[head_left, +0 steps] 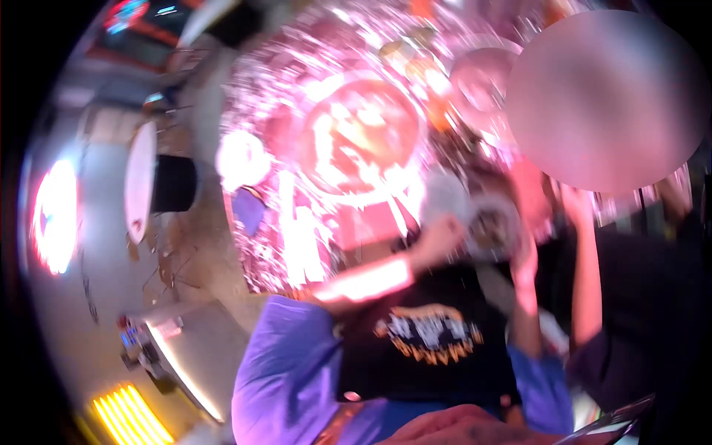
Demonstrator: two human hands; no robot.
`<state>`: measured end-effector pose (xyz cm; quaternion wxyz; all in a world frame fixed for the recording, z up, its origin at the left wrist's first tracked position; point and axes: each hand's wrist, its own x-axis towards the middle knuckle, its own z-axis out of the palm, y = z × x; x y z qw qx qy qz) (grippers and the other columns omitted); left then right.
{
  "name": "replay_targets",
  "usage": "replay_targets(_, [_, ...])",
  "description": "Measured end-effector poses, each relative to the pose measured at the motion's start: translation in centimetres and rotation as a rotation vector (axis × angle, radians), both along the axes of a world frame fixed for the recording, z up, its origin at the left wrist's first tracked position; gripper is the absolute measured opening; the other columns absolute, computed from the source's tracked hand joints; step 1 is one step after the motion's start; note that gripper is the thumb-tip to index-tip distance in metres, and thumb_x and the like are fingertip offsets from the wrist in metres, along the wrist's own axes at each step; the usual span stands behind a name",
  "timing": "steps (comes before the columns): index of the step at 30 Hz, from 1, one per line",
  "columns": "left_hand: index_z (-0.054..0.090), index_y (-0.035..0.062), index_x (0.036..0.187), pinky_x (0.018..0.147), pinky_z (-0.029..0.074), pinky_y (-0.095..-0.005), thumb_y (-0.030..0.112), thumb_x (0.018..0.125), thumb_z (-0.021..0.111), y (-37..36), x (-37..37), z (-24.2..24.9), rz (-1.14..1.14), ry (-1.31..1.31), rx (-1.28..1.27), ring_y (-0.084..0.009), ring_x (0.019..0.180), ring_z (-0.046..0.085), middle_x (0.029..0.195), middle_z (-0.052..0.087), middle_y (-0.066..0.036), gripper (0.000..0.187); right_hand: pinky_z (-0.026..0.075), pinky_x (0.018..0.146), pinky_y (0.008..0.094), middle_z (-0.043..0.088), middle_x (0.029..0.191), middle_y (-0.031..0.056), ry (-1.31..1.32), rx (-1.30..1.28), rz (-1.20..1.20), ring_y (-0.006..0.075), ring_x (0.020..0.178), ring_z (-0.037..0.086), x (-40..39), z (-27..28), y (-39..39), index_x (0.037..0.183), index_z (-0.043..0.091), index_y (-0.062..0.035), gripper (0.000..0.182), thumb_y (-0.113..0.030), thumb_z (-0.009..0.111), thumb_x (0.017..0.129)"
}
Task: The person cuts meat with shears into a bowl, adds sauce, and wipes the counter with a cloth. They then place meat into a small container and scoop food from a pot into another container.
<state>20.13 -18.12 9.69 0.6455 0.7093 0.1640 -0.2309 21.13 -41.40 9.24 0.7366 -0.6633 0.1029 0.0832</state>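
Note:
The whole view is smeared by motion. My left hand [441, 239] is closed at the edge of a pale round piece, perhaps a lid [445, 196], in front of my black apron. Close beside it, my right hand [523, 259] grips the right side of a round container [493, 222], which has something dark and brownish in it. I cannot make out the contents. Past these, a large round tray [362, 137] with pale and orange pieces sits on the table, lit by strong pink light.
A co-worker's forearm [586, 274] reaches in just right of my right hand. A plate [482, 81] and glasses [426, 74] stand farther back. At the table's left is a white round object [243, 159]. A white oval table [141, 182] stands across the floor.

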Motion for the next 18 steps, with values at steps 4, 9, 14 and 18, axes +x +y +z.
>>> replay_targets(4, [0.059, 0.0029, 0.085, 0.056, 0.049, -0.0379, 0.025, 0.089, 0.057, -2.0, 0.5, -2.5, -0.082, -0.204, 0.217, -0.0204, 0.060, 0.062, 0.064, 0.062, -0.010, 0.023, 0.040, 0.045, 0.0196, 0.059, 0.085, -0.0020, 0.329, 0.128, -0.068, 0.0067, 0.059, 0.053, -1.4, -0.4, -1.7, 0.119, 0.056, -0.0118, 0.030, -0.034, 0.047, 0.101])
replay_targets(9, [0.062, 0.0028, 0.087, 0.069, 0.050, -0.0456, 0.028, 0.085, 0.058, -2.6, 0.6, -2.0, -0.225, -0.115, 0.322, -0.0351, 0.075, 0.066, 0.079, 0.066, -0.018, 0.026, 0.048, 0.047, 0.0236, 0.060, 0.090, 0.0050, 0.405, -0.030, 0.099, 0.0175, 0.067, 0.065, -1.8, -3.0, -4.2, 0.098, 0.050, -0.0081, 0.009, -0.017, 0.051, 0.097])
replay_targets(14, [0.066, 0.0018, 0.097, 0.069, 0.053, -0.0390, 0.034, 0.086, 0.060, -1.2, 0.2, -2.0, -0.359, 0.013, 0.243, -0.0272, 0.071, 0.069, 0.080, 0.069, -0.016, 0.035, 0.050, 0.047, 0.0252, 0.059, 0.083, 0.0055, 0.355, 0.086, -0.044, 0.0185, 0.063, 0.064, 1.0, -5.7, -2.2, 0.093, 0.050, -0.0088, 0.008, -0.015, 0.054, 0.095])
replay_targets(18, [0.069, 0.0015, 0.097, 0.067, 0.052, -0.0330, 0.036, 0.091, 0.057, 1.2, -1.4, -1.6, -0.249, 0.011, 0.024, -0.0166, 0.066, 0.066, 0.079, 0.069, -0.009, 0.037, 0.045, 0.044, 0.0255, 0.057, 0.074, 0.0034, 0.202, 0.115, -0.094, 0.0143, 0.055, 0.057, 5.6, -9.2, 0.0, 0.088, 0.052, -0.0094, 0.008, -0.014, 0.057, 0.093])
